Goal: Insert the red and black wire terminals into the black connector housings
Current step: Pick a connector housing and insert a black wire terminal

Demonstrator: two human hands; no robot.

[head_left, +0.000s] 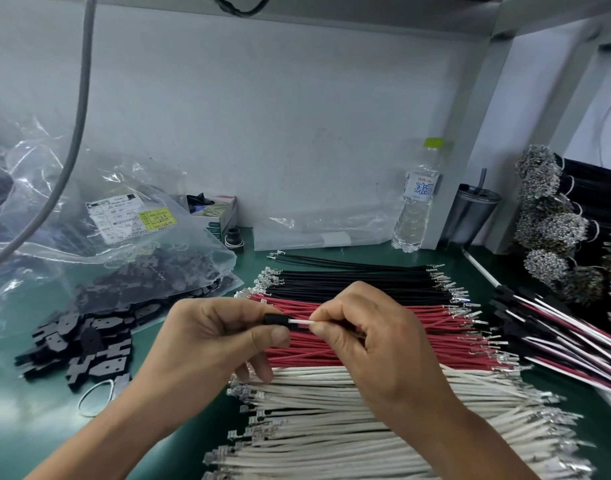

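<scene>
My left hand (pixel 214 341) pinches a small black connector housing (pixel 275 321) between thumb and fingers. My right hand (pixel 373 348) pinches a white wire (pixel 301 322) whose end sits in the housing's right side. Below the hands lie rows of black wires (pixel 359 282), red wires (pixel 394 344) and white wires (pixel 331 420), all with metal terminals at their ends. A heap of loose black housings (pixel 85 344) lies on the green mat to the left.
Clear plastic bags (pixel 99 237) of black parts fill the left. Finished harnesses (pixel 567 341) lie at the right, with bundles of black terminal wires (pixel 553 230) behind them. A water bottle (pixel 416 202) and a dark cup (pixel 470 213) stand at the back wall. A rubber band (pixel 94 398) lies near the housings.
</scene>
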